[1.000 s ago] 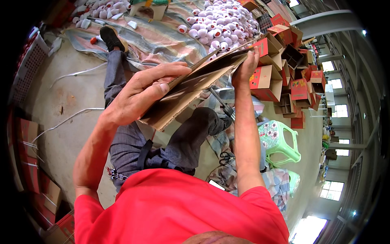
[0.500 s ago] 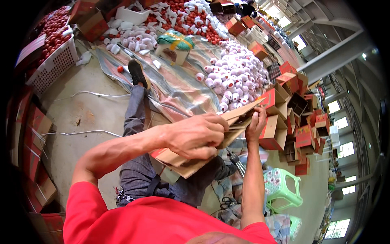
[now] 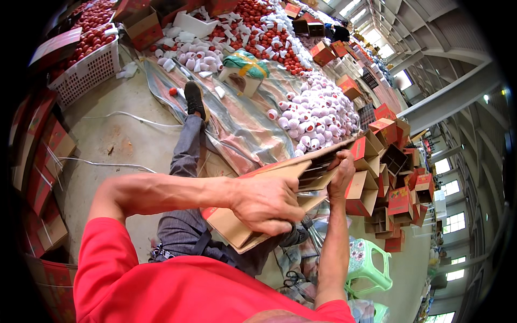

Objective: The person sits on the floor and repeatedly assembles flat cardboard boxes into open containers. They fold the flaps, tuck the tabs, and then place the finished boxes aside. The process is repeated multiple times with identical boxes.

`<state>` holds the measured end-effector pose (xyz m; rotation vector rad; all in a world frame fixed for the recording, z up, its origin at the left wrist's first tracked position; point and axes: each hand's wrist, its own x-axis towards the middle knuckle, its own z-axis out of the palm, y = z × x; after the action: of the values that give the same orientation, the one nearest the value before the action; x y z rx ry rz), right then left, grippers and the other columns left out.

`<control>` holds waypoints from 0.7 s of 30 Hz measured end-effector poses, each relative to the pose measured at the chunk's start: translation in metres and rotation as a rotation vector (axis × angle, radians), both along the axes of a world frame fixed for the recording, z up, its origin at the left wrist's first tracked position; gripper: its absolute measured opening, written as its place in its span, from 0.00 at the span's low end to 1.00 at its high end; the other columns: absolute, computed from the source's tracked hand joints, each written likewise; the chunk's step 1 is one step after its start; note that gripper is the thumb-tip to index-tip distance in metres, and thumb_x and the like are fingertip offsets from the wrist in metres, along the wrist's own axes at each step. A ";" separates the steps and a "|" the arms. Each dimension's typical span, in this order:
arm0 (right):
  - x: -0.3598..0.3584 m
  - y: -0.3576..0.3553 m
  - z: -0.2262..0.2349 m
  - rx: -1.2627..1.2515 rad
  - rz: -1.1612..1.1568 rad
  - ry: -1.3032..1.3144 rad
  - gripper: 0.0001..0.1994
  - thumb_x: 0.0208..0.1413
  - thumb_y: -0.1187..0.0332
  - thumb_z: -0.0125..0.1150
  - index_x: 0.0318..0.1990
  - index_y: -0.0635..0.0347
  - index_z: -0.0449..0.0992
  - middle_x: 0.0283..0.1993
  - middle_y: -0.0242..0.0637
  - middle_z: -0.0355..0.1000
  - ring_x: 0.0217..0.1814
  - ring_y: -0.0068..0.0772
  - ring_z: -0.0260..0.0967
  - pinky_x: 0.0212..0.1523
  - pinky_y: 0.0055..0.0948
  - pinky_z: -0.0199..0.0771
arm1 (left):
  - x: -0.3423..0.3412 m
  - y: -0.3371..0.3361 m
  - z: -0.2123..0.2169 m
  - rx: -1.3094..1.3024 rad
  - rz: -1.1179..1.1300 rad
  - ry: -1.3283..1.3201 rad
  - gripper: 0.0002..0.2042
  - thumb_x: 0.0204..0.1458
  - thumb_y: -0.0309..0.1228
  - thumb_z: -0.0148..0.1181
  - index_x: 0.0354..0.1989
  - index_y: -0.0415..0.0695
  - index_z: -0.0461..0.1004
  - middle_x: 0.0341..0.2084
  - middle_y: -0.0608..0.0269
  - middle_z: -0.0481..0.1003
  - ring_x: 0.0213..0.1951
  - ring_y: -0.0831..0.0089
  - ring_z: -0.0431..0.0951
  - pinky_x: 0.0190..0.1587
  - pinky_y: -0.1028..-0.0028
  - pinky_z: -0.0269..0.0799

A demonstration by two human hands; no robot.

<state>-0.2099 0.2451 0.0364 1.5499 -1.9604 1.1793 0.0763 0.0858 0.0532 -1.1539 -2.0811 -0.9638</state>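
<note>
A partly flattened red and brown cardboard box [image 3: 280,173] is held at a slant over my lap. Its right end gapes, and slotted cardboard partitions [image 3: 316,175] show in the dark gap. My left hand [image 3: 266,203] lies across the near flaps with its fingers curled over the cardboard. At the far right end, my right hand [image 3: 340,171] grips the box edge, thumb up. Beyond the box spreads a pile of fruit in white foam nets [image 3: 318,118] on a striped sheet [image 3: 242,129].
Open red cartons [image 3: 371,188] are stacked to the right, beside a green plastic stool [image 3: 371,266]. Folded cartons [image 3: 46,172] stand at the left. Ahead are a white crate of red fruit [image 3: 89,72], loose red fruit [image 3: 253,13] and a low seat with a green cushion [image 3: 245,67].
The box has opened wider at its right end, showing more of the partitions. My left hand has moved slightly nearer me along the flaps. The whole view has tilted a little.
</note>
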 end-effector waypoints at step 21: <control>0.085 -0.040 -0.001 0.460 0.346 0.147 0.09 0.56 0.65 0.58 0.31 0.62 0.75 0.29 0.45 0.70 0.37 0.50 0.66 0.46 0.46 0.68 | -0.005 0.012 -0.002 -0.009 0.300 -0.171 0.11 0.62 0.37 0.56 0.32 0.43 0.68 0.23 0.54 0.74 0.32 0.48 0.75 0.48 0.53 0.67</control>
<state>-0.1248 0.2046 0.0352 2.2095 -2.0103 0.7233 0.0714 0.0979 0.0513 -0.7542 -2.3127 -0.9342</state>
